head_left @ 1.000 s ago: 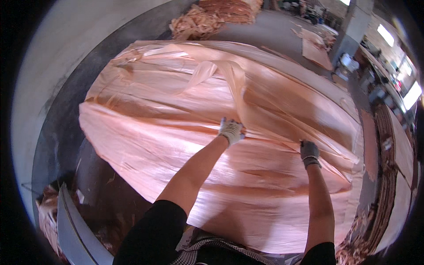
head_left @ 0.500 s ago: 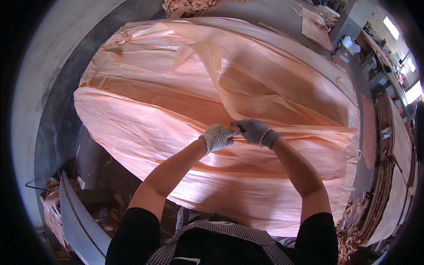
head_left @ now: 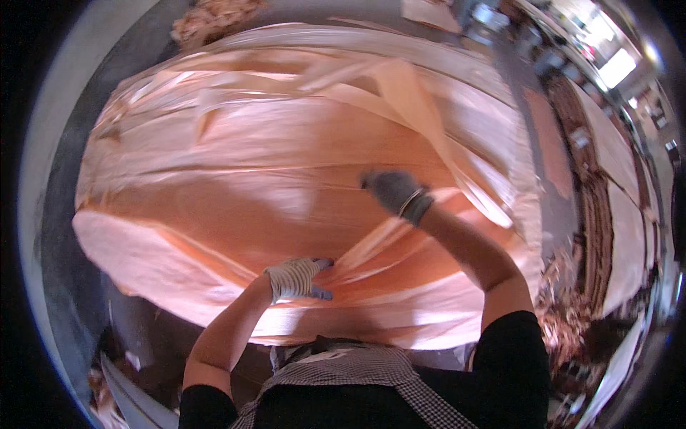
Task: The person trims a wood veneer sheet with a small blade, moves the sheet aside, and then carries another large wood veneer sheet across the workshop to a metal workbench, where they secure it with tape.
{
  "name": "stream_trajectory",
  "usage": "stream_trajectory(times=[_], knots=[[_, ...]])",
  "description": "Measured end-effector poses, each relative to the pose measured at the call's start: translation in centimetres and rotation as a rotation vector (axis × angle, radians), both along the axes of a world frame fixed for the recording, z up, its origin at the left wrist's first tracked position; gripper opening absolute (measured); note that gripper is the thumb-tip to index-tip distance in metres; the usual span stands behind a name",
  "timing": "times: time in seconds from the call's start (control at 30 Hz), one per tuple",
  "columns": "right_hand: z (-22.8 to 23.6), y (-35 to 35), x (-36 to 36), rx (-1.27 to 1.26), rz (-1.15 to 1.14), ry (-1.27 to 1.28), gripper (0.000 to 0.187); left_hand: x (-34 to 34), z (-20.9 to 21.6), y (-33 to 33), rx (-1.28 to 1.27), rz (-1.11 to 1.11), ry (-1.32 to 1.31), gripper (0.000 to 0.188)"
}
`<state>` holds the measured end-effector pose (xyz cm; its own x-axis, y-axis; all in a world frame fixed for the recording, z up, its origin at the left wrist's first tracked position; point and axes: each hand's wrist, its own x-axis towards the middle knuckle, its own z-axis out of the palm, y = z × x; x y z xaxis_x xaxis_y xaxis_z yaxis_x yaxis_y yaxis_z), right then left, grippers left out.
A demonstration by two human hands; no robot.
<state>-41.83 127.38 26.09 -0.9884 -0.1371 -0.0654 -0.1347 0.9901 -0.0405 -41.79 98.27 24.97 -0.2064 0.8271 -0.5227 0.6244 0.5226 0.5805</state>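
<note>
A wide stack of thin, orange-pink wood veneer sheets (head_left: 257,136) lies in front of me, its upper layers loose and wrinkled. My left hand (head_left: 294,279), in a striped glove with grey fingertips, is low over the near part, thumb and forefinger around a veneer fold (head_left: 364,250). Creases in the sheet run together at those fingers. Farther out and to the right, my right hand (head_left: 394,191) is above the veneer in a dark grey glove, with a band at the wrist. Motion smears its fingers, and whether they touch the sheet cannot be made out.
A twisted veneer strip (head_left: 421,107) lies across the far right of the stack. Veneer scraps (head_left: 214,20) are heaped beyond it, with more scraps (head_left: 564,307) at the right. Stacked sheets (head_left: 597,236) stand along the right side. A pale wall (head_left: 50,136) curves along the left.
My hands have parted: the left came down toward me and to the left, drawing the veneer with it; the right rose slightly. The loose far strip swung right. The whole view has shifted.
</note>
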Motion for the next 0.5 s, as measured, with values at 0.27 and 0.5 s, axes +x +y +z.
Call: stream_trajectory(times=[0.27, 0.5], knots=[[-5.8, 18.8, 14.8, 0.235, -0.621, -0.251, 0.026, 4.9, -2.9, 2.6, -0.144, -0.277, 0.238, 0.045], [-6.3, 26.7, 17.1, -0.053, -0.652, -0.176, 0.028, 6.2, -2.2, -3.3, 0.034, -0.18, 0.248, 0.032]])
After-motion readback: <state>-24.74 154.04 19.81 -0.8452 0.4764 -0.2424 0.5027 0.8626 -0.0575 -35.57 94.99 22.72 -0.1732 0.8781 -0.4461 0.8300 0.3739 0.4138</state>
